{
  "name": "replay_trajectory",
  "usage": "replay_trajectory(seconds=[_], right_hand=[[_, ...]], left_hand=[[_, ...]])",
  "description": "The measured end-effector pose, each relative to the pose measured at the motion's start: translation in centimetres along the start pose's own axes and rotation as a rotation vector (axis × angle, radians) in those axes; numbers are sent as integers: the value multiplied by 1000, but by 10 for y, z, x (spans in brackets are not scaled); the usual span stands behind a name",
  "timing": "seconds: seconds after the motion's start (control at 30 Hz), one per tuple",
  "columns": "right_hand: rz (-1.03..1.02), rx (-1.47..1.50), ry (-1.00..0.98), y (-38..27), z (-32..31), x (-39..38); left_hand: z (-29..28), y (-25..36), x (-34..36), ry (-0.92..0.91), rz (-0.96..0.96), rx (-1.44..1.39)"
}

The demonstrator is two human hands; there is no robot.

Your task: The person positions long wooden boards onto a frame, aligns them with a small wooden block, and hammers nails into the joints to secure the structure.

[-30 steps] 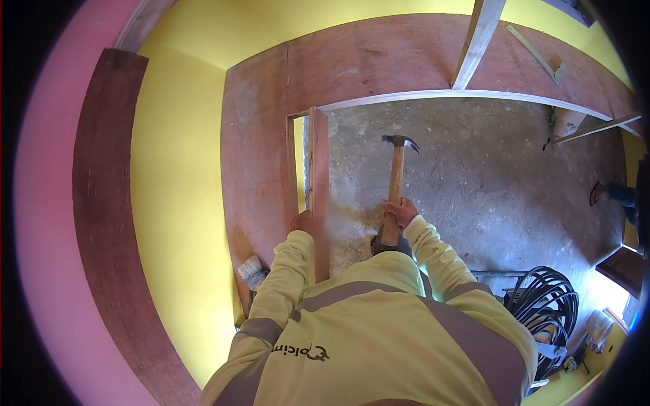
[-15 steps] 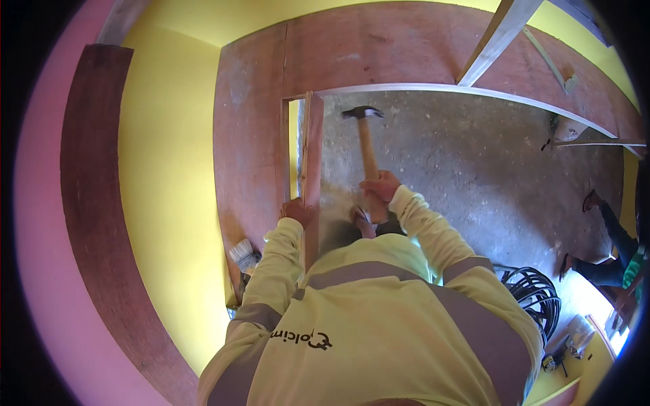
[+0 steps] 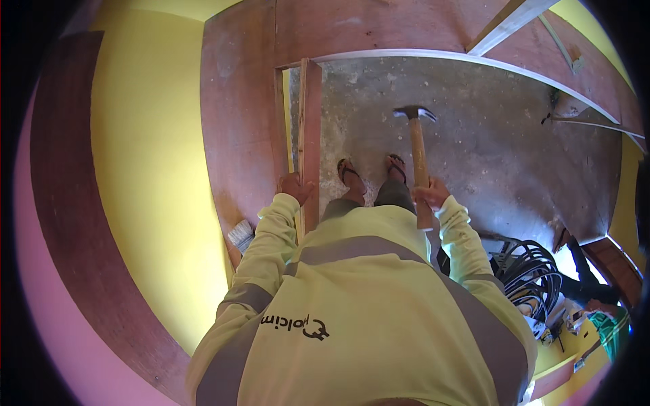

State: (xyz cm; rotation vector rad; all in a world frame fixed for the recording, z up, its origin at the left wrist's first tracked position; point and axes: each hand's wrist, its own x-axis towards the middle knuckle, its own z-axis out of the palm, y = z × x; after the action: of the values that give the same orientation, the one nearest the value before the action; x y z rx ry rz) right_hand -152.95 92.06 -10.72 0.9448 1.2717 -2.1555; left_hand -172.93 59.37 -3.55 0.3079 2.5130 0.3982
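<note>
Reddish board (image 3: 312,135) gripped, hammer (image 3: 418,150) apart from its right edge.
Left hand (image 3: 296,188) curls its fingers over the board's edge; right hand (image 3: 433,193) wraps the hammer's handle, above the floor (image 3: 494,128). The hammer has just shifted rightward, so nothing is being struck; unlike the earlier frame, both sandalled feet (image 3: 395,170) show plainly.

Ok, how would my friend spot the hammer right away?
Find the grey concrete floor. Over it, the person's right hand grips the hammer, head pointing up the picture. Unlike the flat reddish board at the left hand, it has a slim wooden handle topped by dark metal.
</note>
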Motion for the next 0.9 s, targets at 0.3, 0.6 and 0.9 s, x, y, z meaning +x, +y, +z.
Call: replay_trajectory(seconds=[0.3, 0.6, 0.9], right_hand=[[-485, -762, 214, -130, 46, -7], [-518, -597, 307, -209, 40, 115], [-462, -959, 558, -235, 17, 137]], left_hand=[[17, -14, 5, 58, 36, 89], [0, -19, -8, -64, 69, 39], [6, -5, -6, -19, -86, 87]])
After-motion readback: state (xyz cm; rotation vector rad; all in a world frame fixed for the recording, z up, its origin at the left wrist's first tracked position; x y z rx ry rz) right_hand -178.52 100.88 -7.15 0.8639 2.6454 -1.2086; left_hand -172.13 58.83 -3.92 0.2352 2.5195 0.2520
